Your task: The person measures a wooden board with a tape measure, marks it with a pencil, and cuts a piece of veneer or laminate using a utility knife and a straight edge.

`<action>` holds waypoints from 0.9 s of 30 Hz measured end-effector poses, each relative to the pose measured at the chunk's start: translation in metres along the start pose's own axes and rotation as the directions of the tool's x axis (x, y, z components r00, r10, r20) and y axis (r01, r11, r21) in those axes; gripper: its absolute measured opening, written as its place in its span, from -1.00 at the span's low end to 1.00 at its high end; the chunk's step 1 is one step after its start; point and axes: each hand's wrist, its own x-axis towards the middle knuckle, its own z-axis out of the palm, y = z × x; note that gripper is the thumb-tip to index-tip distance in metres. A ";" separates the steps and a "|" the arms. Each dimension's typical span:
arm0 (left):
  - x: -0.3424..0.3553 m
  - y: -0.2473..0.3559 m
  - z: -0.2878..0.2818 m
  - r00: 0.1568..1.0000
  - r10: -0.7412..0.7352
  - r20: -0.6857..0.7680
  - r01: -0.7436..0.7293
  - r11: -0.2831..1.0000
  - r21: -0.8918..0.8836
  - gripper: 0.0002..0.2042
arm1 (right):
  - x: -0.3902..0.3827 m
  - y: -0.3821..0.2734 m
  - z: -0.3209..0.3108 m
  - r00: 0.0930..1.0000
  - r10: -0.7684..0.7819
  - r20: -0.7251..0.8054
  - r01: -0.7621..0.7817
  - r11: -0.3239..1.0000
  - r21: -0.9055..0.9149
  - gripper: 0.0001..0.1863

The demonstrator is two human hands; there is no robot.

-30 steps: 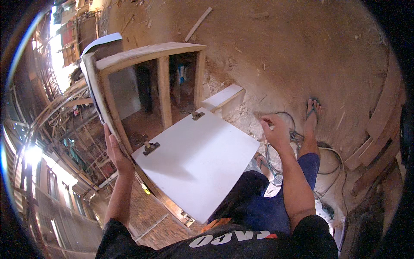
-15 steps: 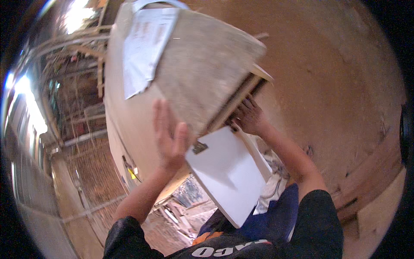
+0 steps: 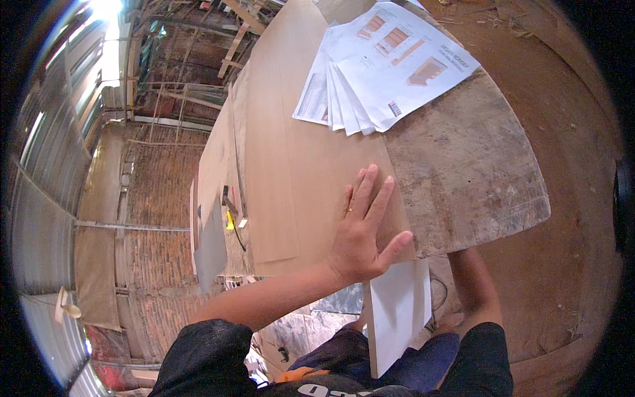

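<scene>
My left hand (image 3: 364, 228) lies flat on a light-brown wood sheet (image 3: 317, 198) at the near edge of the worktable, fingers stretched out and thumb spread to the right. My right forearm (image 3: 476, 284) reaches under the table's bare, stained end (image 3: 469, 172); the hand itself is hidden there. A white panel (image 3: 398, 311) hangs below the edge, between my arms and above my lap. Whether my right hand touches anything cannot be seen. Farther up the table, fanned printed sheets (image 3: 403, 66) with furniture drawings lie across the wood sheet and the bare end.
A yellow tape measure (image 3: 229, 220) and a dark-headed hammer (image 3: 227, 196) lie at the table's left side. A brick wall (image 3: 162, 245) and corrugated metal sheeting (image 3: 46, 212) stand to the left. Brown floor (image 3: 569, 218) stretches along the right.
My left hand, raised and blurred before, now rests on the wood sheet. My right hand has gone out of sight under the table end. The view has shifted; the white panel shows narrower.
</scene>
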 end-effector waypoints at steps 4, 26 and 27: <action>0.000 -0.001 0.001 1.000 -0.005 -0.005 0.005 1.000 -0.001 -0.20 | -0.005 0.006 0.006 1.000 0.007 0.008 -0.007 1.000 -0.010 -0.44; -0.008 -0.006 0.003 0.998 -0.011 -0.054 0.009 0.999 -0.035 -0.18 | -0.027 0.008 0.010 0.995 -0.014 0.096 0.018 0.999 -0.045 -0.56; -0.007 -0.005 0.002 0.998 -0.006 -0.063 0.005 1.000 -0.020 -0.19 | -0.034 0.009 0.007 0.994 -0.018 0.103 0.022 0.999 -0.043 -0.56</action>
